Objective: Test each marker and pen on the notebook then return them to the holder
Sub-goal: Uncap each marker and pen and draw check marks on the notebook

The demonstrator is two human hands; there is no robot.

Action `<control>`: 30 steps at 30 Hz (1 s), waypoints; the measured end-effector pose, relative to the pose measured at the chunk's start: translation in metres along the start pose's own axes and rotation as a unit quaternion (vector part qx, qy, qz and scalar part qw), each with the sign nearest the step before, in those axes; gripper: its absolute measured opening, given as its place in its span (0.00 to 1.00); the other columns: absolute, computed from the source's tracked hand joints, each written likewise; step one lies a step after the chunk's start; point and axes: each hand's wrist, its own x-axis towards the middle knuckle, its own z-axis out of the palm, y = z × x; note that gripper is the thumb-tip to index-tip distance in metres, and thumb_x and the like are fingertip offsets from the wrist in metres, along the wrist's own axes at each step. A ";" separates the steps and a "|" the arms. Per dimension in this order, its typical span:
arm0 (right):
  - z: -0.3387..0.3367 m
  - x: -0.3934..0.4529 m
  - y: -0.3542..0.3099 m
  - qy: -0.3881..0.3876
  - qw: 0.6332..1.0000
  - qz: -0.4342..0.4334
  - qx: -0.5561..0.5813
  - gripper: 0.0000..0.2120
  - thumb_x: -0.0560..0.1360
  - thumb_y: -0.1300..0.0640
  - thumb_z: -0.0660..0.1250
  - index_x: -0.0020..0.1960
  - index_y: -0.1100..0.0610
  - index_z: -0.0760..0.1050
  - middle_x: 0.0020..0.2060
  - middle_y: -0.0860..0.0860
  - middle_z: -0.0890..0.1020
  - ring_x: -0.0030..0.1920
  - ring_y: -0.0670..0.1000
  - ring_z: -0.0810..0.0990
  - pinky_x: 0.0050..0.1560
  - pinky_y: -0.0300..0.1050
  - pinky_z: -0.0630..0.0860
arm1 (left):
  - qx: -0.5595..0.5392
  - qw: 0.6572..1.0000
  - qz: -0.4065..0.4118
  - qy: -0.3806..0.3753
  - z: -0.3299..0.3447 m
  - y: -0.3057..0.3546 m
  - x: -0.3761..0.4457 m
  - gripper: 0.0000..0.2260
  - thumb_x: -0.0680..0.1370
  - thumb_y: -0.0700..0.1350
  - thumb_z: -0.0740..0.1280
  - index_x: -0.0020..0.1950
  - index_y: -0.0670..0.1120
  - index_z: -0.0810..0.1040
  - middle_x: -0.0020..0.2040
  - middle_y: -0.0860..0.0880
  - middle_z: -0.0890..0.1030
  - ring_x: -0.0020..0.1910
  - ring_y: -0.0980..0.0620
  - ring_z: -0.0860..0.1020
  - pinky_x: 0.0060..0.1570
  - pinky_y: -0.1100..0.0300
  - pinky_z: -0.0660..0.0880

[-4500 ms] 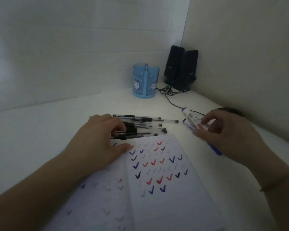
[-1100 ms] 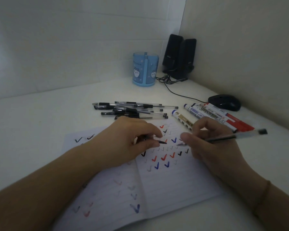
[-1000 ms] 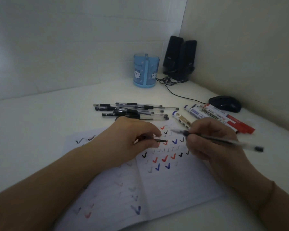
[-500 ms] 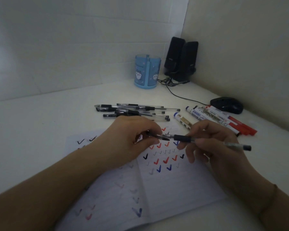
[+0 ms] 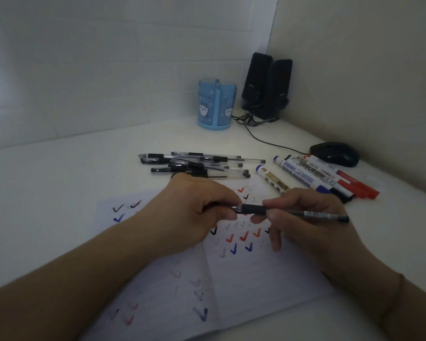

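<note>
While the notebook lies open nearest, both hands meet above its tick marks: the left hand pinches what looks like the cap, and the right hand grips the pen level, probably to close it before storing. Beyond lie loose pens and markers; the blue holder stands farthest, near the corner.

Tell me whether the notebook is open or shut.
Open: the notebook lies spread flat, two tick-marked pages either side of a centre fold, under both hands.
</note>
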 end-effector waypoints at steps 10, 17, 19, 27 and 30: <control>-0.005 0.004 -0.005 0.037 0.996 -0.074 0.032 0.03 0.70 0.54 0.68 0.44 0.51 0.77 0.30 0.51 0.82 0.27 0.47 0.77 0.27 0.38 0.74 | -0.049 0.995 -0.074 0.034 0.000 0.006 0.009 0.23 0.66 0.59 0.72 0.60 0.59 0.76 0.46 0.64 0.81 0.44 0.66 0.79 0.46 0.70 0.76; -0.055 0.009 0.001 0.146 0.989 -0.012 -0.005 0.30 0.71 0.78 0.59 0.59 0.49 0.78 0.60 0.49 0.80 0.60 0.51 0.78 0.52 0.48 0.79 | 0.150 0.977 -0.131 0.071 -0.009 -0.042 0.005 0.17 0.74 0.56 0.67 0.60 0.51 0.77 0.57 0.53 0.79 0.56 0.51 0.75 0.58 0.58 0.69; -0.056 0.010 0.002 0.206 0.978 0.009 0.037 0.19 0.73 0.74 0.61 0.49 0.53 0.81 0.51 0.54 0.84 0.55 0.55 0.81 0.55 0.51 0.77 | 0.181 0.966 -0.165 0.081 -0.009 -0.055 0.007 0.12 0.74 0.48 0.70 0.56 0.49 0.80 0.52 0.50 0.80 0.52 0.48 0.77 0.54 0.57 0.70; -0.047 0.013 0.021 0.175 0.884 0.073 -0.428 0.08 0.73 0.60 0.68 0.50 0.51 0.75 0.48 0.47 0.76 0.48 0.46 0.74 0.51 0.38 0.70 | 0.233 0.934 -0.269 0.039 -0.010 -0.062 0.006 0.09 0.75 0.57 0.66 0.52 0.56 0.81 0.52 0.54 0.78 0.55 0.48 0.71 0.54 0.51 0.67; -0.048 0.015 0.034 0.113 0.862 0.058 -0.490 0.11 0.73 0.56 0.68 0.56 0.54 0.78 0.53 0.49 0.79 0.57 0.54 0.74 0.61 0.45 0.65 | 0.248 0.926 -0.283 0.024 -0.009 -0.060 0.008 0.10 0.77 0.57 0.64 0.55 0.58 0.80 0.54 0.54 0.76 0.58 0.48 0.68 0.54 0.51 0.63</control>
